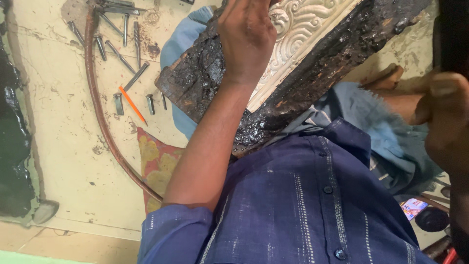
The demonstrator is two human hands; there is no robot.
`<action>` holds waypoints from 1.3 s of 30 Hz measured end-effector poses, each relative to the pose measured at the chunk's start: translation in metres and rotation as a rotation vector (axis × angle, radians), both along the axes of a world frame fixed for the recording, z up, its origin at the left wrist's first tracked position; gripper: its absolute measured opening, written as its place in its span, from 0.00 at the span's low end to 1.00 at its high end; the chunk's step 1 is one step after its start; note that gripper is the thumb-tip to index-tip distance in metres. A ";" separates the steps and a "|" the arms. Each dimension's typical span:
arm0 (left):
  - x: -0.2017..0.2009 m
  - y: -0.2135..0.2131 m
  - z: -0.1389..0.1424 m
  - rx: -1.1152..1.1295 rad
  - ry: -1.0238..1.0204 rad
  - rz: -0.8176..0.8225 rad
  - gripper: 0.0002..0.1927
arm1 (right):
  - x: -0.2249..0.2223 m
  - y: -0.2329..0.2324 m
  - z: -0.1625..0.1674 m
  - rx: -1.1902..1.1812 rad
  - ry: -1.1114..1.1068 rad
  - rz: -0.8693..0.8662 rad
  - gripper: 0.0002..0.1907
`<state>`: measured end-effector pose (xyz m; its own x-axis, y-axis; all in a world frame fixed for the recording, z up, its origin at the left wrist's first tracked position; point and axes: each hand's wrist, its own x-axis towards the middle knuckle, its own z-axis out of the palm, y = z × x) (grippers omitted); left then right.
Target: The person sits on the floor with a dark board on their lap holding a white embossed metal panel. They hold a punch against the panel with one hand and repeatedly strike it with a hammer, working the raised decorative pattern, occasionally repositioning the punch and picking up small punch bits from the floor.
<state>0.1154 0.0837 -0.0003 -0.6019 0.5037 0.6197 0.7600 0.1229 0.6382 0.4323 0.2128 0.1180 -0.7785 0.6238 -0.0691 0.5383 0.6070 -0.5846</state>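
A thick board (pixel 312 73) coated in black pitch leans across my lap, with a pale embossed metal sheet (pixel 298 29) of scrolls set in its face. My left hand (pixel 246 39) lies over the board's upper left part. The palm presses on the pitch, and the fingers run out of the top of the frame. At the right edge, very close and blurred, is my right hand (pixel 442 112), thumb folded in. A dark shape (pixel 452 34) stands above it; whether the hand holds it is unclear.
Several steel punches (pixel 122 44) and an orange pen (pixel 132 105) lie on the cream floor at upper left. A curved rusty rod (pixel 97 112) runs past them. A patterned cushion (pixel 156 166), blue cloth (pixel 386 132) and a black pitch mass (pixel 12 146) are nearby.
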 end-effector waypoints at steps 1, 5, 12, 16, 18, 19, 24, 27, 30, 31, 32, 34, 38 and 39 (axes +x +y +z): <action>0.000 0.000 0.000 0.013 -0.011 -0.011 0.23 | -0.003 -0.001 0.002 0.025 0.017 0.027 0.15; 0.000 0.000 0.001 0.041 -0.062 -0.034 0.22 | -0.033 -0.014 0.023 0.211 0.084 0.231 0.17; -0.001 0.001 0.004 -0.011 -0.019 -0.013 0.18 | -0.094 -0.030 0.059 0.246 0.111 0.253 0.22; 0.001 -0.002 0.002 0.111 -0.192 -0.092 0.11 | -0.085 -0.034 0.063 0.146 0.079 0.196 0.23; 0.001 -0.003 -0.001 0.073 -0.198 -0.089 0.09 | -0.081 -0.030 0.053 0.329 0.004 0.279 0.22; 0.000 -0.002 -0.002 0.053 -0.140 -0.069 0.08 | -0.079 -0.028 0.047 0.419 -0.032 0.325 0.22; -0.004 0.000 -0.006 0.042 -0.065 0.026 0.10 | -0.059 -0.022 0.038 0.265 0.091 0.308 0.24; -0.005 0.000 -0.007 0.204 0.028 -0.054 0.14 | -0.047 -0.017 0.041 0.137 0.077 0.289 0.27; -0.002 -0.001 -0.008 0.048 -0.064 -0.005 0.05 | -0.041 -0.012 0.037 0.181 0.032 0.271 0.25; 0.000 -0.002 -0.008 0.065 -0.158 -0.025 0.02 | -0.039 -0.011 0.036 0.189 0.028 0.268 0.25; 0.002 -0.002 -0.009 0.084 -0.250 -0.046 0.08 | -0.037 -0.012 0.035 0.181 0.031 0.263 0.25; 0.004 -0.002 -0.009 0.093 -0.325 -0.073 0.18 | -0.035 -0.013 0.034 0.160 0.073 0.249 0.25; 0.004 -0.001 -0.009 0.068 -0.289 -0.081 0.24 | -0.038 -0.019 0.039 0.104 0.153 0.200 0.25; 0.003 -0.001 -0.008 0.067 -0.289 -0.080 0.23 | -0.042 -0.019 0.040 0.113 0.154 0.205 0.25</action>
<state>0.1188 0.0824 -0.0084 -0.7180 0.5204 0.4622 0.5512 0.0197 0.8341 0.3905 0.1934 0.1583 -0.8851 0.4495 0.1208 0.3080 0.7602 -0.5721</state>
